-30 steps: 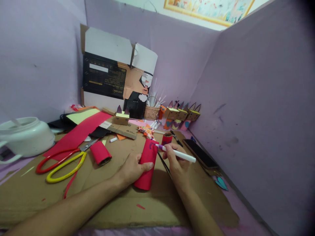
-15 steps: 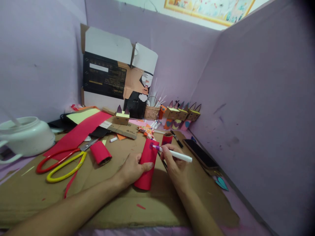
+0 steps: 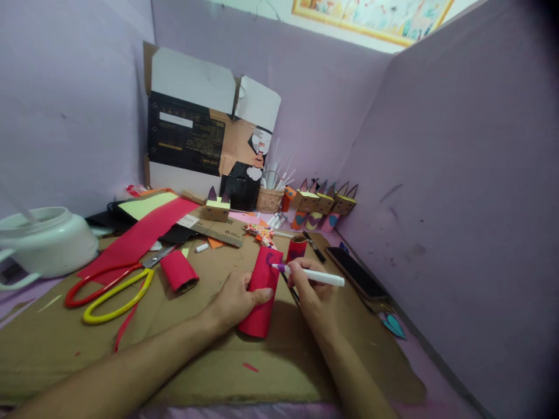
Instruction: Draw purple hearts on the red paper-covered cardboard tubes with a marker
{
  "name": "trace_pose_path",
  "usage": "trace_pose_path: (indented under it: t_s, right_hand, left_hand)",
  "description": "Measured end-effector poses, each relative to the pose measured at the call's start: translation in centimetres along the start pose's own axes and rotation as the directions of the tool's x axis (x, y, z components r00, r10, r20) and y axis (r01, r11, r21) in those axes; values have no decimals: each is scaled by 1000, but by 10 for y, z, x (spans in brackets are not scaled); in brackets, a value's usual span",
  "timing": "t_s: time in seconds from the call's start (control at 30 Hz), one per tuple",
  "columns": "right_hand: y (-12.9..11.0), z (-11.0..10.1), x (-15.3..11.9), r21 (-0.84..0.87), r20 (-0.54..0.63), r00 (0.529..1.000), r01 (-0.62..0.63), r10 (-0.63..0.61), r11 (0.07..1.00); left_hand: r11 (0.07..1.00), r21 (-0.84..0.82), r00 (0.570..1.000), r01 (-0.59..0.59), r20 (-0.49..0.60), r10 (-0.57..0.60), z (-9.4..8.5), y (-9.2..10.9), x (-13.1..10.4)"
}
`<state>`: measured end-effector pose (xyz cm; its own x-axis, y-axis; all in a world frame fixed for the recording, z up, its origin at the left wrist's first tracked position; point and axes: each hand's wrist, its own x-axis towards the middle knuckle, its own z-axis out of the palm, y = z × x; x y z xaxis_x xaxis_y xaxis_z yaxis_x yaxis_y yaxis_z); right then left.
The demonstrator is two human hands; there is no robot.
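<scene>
My left hand (image 3: 238, 299) is closed around a red paper-covered tube (image 3: 257, 314), its thumb lying across the front. Pinched in my right hand (image 3: 308, 294) is a white marker (image 3: 321, 277) with a purple tip, which points at the upper part of the tube. A small purple mark shows there near the top edge. Just behind the right hand stands a shorter red tube (image 3: 297, 247). Another short red tube (image 3: 179, 272) lies on the cardboard to the left of my left hand. A white marker cap (image 3: 201, 248) rests behind it.
Scissors (image 3: 117, 291) with red and yellow handles lie at left, near a white pot (image 3: 56, 244) and a red paper strip (image 3: 144, 235). A phone (image 3: 356, 270) and black pen (image 3: 314, 247) lie at right. Several box-headed figures (image 3: 323, 203) and a marker basket (image 3: 269, 199) stand behind.
The marker tip has shifted slightly down along the tube, and the purple mark looks a little larger. My left hand and the tube stay nearly where they were.
</scene>
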<state>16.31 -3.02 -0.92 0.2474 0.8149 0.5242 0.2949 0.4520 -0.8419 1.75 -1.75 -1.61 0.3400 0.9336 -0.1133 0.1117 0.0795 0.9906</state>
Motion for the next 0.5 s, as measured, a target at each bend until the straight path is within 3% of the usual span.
trace_pose_path:
  t_s: [0.23, 0.5]
  right_hand:
    - [-4, 1, 0, 62, -92, 996, 23, -17, 998]
    - [3, 1, 2, 21, -37, 999, 37, -36, 999]
  left_hand:
    - [1000, 5, 1000, 16, -18, -16, 0, -2, 1]
    - [1000, -16, 1000, 6, -18, -7, 0, -2, 1]
